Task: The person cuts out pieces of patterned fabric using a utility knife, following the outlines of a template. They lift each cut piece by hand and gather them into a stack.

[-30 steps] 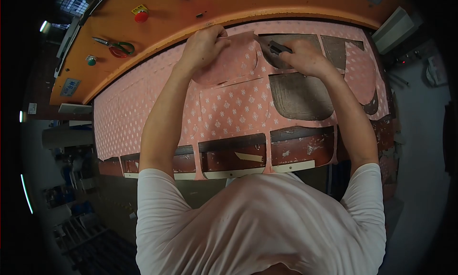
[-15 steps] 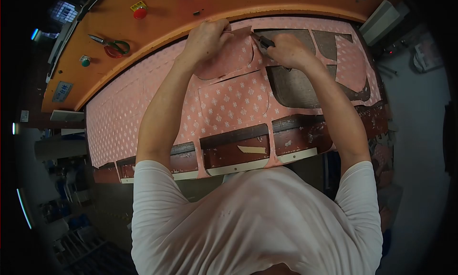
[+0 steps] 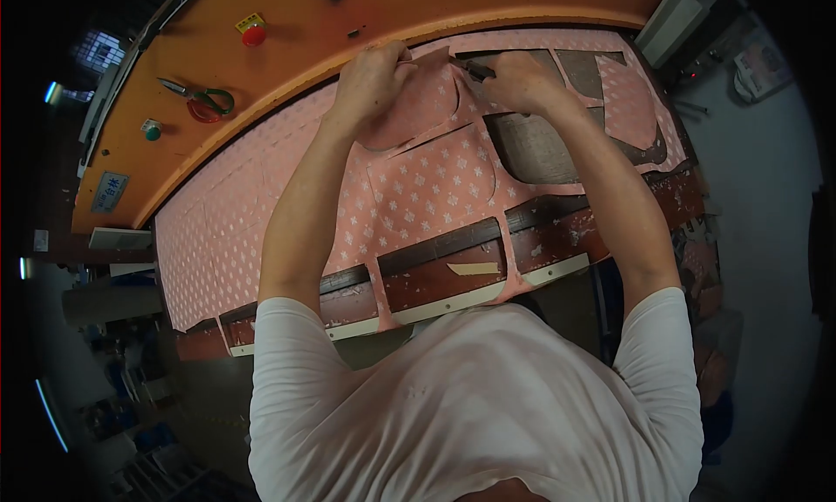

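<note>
Pink patterned fabric [image 3: 431, 175] lies over the work surface, with cut outlines and cut-out openings in it. My left hand [image 3: 373, 80] is closed on the lifted far edge of a cut fabric piece [image 3: 409, 110], which folds up at its corner. At that corner, my right hand [image 3: 518, 82] grips a dark-handled tool [image 3: 477, 70]. The tool's tip points left to the fabric strip beside the piece. Fingers cover most of the tool, so its exact kind is hidden.
Along the far side runs an orange machine beam [image 3: 287, 58] bearing green-and-red-handled scissors [image 3: 202, 100], a red button [image 3: 253, 36] and a green button [image 3: 152, 131]. A loose fabric piece [image 3: 625, 101] lies at the right. A pale strip [image 3: 473, 269] rests near the front edge.
The view has shifted slightly. Both hands stay at the far edge of the fabric; the right hand and its tool have come a little closer to the lifted corner.
</note>
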Motion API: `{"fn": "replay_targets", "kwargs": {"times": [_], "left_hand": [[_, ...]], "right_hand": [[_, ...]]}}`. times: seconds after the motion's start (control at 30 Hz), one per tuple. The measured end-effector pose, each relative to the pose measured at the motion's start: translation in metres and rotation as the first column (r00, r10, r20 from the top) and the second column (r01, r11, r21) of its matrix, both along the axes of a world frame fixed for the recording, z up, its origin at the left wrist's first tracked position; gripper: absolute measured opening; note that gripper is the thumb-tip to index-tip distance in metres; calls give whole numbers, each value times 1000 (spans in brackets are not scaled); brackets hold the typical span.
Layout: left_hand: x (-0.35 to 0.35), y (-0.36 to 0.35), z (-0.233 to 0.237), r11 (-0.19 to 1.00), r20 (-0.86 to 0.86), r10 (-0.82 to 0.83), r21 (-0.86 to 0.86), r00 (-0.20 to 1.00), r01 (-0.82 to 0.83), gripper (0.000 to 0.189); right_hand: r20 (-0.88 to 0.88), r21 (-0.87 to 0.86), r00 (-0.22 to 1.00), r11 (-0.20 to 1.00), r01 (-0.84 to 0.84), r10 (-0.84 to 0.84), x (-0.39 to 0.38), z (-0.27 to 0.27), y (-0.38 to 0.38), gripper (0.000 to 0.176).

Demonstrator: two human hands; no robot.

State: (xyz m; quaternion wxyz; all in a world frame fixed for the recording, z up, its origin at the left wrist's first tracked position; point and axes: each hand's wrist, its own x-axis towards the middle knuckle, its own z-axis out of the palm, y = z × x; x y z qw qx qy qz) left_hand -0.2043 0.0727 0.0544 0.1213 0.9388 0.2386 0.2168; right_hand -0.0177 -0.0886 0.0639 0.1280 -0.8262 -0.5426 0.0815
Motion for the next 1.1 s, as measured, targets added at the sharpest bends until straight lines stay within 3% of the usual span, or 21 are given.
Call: {"fn": "replay_targets", "kwargs": {"times": [0.27,0.4,0.6,0.7,0.9,1.0,1.1], "left_hand": [[-16,16,-34,970,65,118,-222,991,-101,26],[-13,13,-26,980,71,95,-180,993,-81,27],[-8,7,-12,989,28,78,-127,997,-74,27],[-4,0,-6,993,18,70,-99,997,-67,27],[2,1,-8,999,8,39,-21,999,-39,26],[2,2,-8,999,-1,33,-21,999,-33,26],[1,-1,-6,999,-5,39,-26,999,-39,26]], "right_hand": [[-200,-123,980,992,-36,11,29,25,7,28],[-120,-98,987,988,-117,105,20,18,9,28],[75,-95,991,991,-99,106,-8,16,3,33],[12,-245,1000,969,13,-10,-33,29,1,32],[24,-228,999,973,35,-31,-42,15,3,31],[24,-164,999,986,37,-33,-41,4,1,53],[44,-155,997,986,66,-59,-46,7,0,50]]}}
